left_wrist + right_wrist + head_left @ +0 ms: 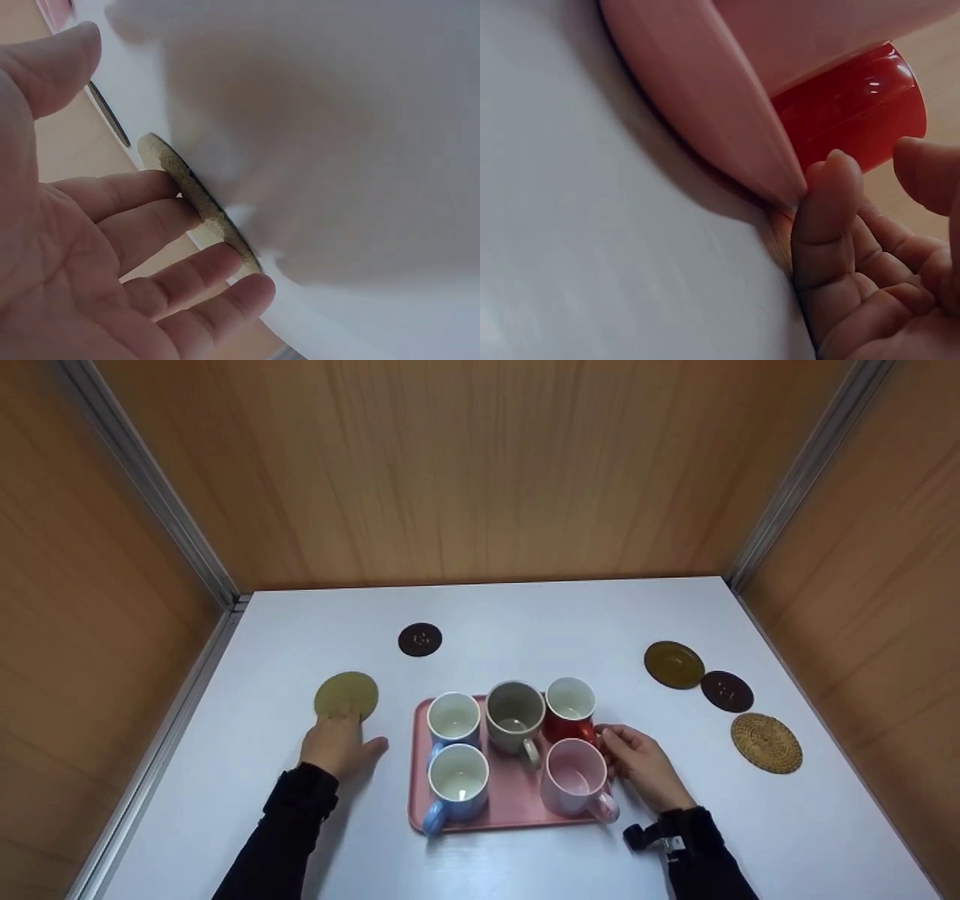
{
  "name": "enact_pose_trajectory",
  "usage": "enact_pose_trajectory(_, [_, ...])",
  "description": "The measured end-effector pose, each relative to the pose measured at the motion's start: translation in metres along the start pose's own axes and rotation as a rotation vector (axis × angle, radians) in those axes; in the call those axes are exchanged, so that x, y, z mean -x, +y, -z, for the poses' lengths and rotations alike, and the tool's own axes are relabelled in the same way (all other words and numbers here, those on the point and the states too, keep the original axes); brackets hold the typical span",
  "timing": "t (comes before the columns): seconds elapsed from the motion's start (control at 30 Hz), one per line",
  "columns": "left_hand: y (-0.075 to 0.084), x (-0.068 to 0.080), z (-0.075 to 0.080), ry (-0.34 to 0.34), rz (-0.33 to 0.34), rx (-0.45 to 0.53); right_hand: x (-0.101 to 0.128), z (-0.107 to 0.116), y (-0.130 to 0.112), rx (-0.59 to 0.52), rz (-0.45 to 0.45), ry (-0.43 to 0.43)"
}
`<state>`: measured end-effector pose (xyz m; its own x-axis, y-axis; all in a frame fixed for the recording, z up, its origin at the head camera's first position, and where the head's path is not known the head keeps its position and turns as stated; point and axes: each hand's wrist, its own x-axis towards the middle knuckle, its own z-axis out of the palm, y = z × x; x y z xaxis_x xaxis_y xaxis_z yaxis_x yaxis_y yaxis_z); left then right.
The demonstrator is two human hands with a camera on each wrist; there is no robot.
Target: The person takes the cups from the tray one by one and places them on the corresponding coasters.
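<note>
Here, the left hand [337, 746], fingers extended, touches the round green coaster [347, 690] toward the left edge of the tabletop [525, 622]; the right hand [645, 765], thumb apart from bent fingers, is nearer the red mug [564, 727], upright just left of them, at the far right corner of the pink tray [517, 806]; whether it grips anything cannot be told.

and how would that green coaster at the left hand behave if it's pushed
The green coaster would probably slide rather than roll, since it lies flat. It's likely light, looking thin in the left wrist view. Its rough-looking surface should give the left hand some grip.
</note>
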<state>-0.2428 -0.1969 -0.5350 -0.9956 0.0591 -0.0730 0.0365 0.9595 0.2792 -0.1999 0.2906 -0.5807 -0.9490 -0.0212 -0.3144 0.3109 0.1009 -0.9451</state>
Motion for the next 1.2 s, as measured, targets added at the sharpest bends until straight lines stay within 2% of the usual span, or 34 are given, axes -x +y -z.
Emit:
enact_pose_trajectory(0.27, [0.022, -0.003, -0.014, 0.001, -0.098, -0.015, 0.000, -0.001, 0.000, -0.021, 0.015, -0.015])
enact_pose_trajectory(0.73, [0.028, -0.005, -0.011, -0.016, -0.170, 0.031, -0.001, 0.001, 0.002, -0.007, 0.011, -0.005])
enact_pose_trajectory(1.2, [0.034, -0.015, -0.012, -0.043, -0.149, 0.010, -0.001, -0.001, 0.001, -0.013, 0.010, -0.008])
